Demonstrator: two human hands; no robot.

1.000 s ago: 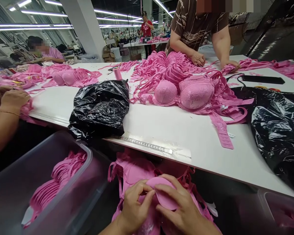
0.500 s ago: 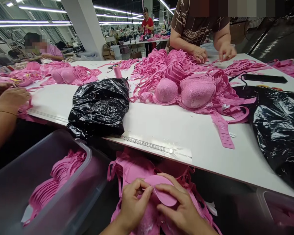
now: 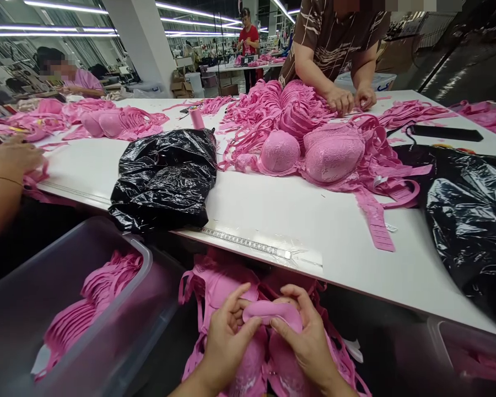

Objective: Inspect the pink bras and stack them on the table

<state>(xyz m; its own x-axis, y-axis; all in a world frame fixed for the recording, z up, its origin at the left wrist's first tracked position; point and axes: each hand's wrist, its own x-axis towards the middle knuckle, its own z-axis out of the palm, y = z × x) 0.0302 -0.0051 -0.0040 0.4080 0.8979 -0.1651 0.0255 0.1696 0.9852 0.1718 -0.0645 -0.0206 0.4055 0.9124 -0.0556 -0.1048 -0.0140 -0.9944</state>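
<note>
Pink and softly moulded, a bra pad [image 3: 273,312] sits just below the near edge of the white table [image 3: 268,204], pinched at both ends. The left hand [image 3: 231,333] nips its left end between thumb and fingers, index finger lifted; the right hand [image 3: 308,333] sets a thumb on the near face with fingers curled behind, seemingly to steady and bend it. Whether the pad is loose or attached, I cannot tell. Lace bras [image 3: 252,366] lie under it, probably kept close for easy reach. Low on the table's left, a translucent plastic bin [image 3: 144,256] keeps nested bra cups [image 3: 72,325] together. Along the table's front edge a measuring tape [image 3: 243,241] lies under clear film, likely fixed there for quick checks. On the table's left half slumps a black plastic bag [image 3: 165,176]; mid-table, a lace bra [image 3: 334,151] fronts a nested row [image 3: 289,105], presumably stacked to save room. At the table's far side, a co-worker's hands [image 3: 341,101] work close together over pink pieces
</note>
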